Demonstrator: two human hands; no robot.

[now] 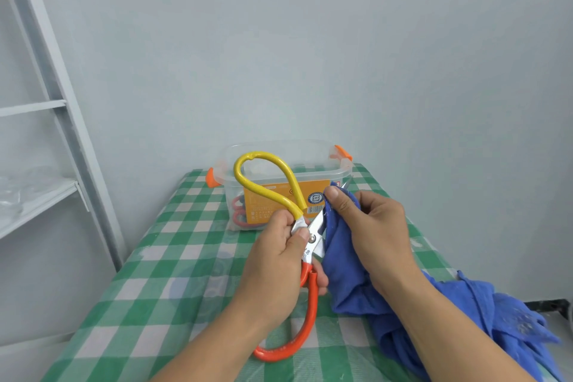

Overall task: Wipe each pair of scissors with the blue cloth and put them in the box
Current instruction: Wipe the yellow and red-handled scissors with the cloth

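Left hand (279,257) tight around scissors (315,228), blades away-right toward box (311,184), under blue cloth (341,260) in pinch of right hand (381,236).

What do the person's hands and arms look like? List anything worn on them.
Both hands are bare: the left hand and the right hand wear no gloves, and no rings show on the fingers in view. The left forearm and right forearm are bare too, with no sleeve, watch or bracelet visible up to the frame edge.
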